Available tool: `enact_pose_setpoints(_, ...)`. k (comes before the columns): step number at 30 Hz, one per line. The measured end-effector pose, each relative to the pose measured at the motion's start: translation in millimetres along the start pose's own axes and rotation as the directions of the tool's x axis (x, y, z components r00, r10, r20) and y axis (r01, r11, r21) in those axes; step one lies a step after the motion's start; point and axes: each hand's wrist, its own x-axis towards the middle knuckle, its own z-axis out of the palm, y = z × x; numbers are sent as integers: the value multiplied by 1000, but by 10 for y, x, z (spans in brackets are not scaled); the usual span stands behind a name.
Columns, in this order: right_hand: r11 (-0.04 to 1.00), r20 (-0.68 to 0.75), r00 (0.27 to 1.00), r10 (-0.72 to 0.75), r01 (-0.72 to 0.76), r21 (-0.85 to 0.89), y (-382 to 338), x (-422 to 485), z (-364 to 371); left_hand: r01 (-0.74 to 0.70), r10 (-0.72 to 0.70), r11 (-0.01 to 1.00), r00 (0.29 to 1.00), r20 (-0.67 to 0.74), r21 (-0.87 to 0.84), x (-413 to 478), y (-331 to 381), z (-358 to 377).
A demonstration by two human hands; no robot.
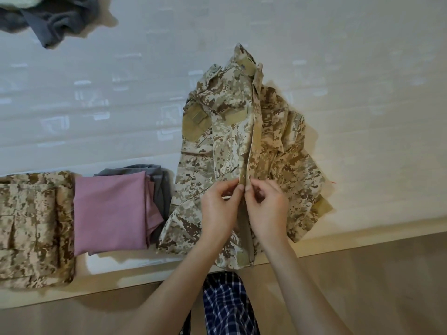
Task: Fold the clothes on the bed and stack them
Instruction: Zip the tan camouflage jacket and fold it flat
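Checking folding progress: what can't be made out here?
Head view.
Folded camouflage garment: cut off by the left edge.
Grey pile: cut off by the top edge.
Grey garment: mostly hidden under the pink garment.
Fastening of the camouflage jacket at the grip: covered by left hand and right hand.

We find nothing we can read here.
The tan patches (195, 121) on the camouflage jacket (225, 141) show us no letters or numbers, and the pale square marks woven into the bedsheet (96, 105) are too blurred for us to tell as any sign.
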Motion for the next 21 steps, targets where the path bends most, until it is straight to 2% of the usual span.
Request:
enact_pose_setpoints(3,998,-21,1000,14,-13,63,27,-15,-33,42,-43,999,999,-17,-26,-7,27,-22)
enact_pose_setpoints(7,998,12,998,-59,59,38,32,-58,-20,31,-31,999,999,-15,-33,-31,27,-13)
enact_pose_setpoints(9,995,35,994,-100,100,-4,31,-67,-8,26,-25,998,999,31,-49,-34,10,-24)
enact_pose_setpoints(13,979,157,973,-168,184,-93,36,-102,-4,133,-113,980,984,136,-150,32,33,-64)
enact_pose_setpoints(16,970,241,951,-196,224,-97,56,-152,-26,62,-57,998,987,149,-27,181,80,-83)
enact_pose_setpoints(18,985,255,955,-151,168,-44,99,-204,-61,18,-24,998,992,128,52,274,112,-88)
enact_pose_setpoints(21,999,319,948,-24,13,36,218,-322,-130,49,-54,997,995,78,67,351,142,-80)
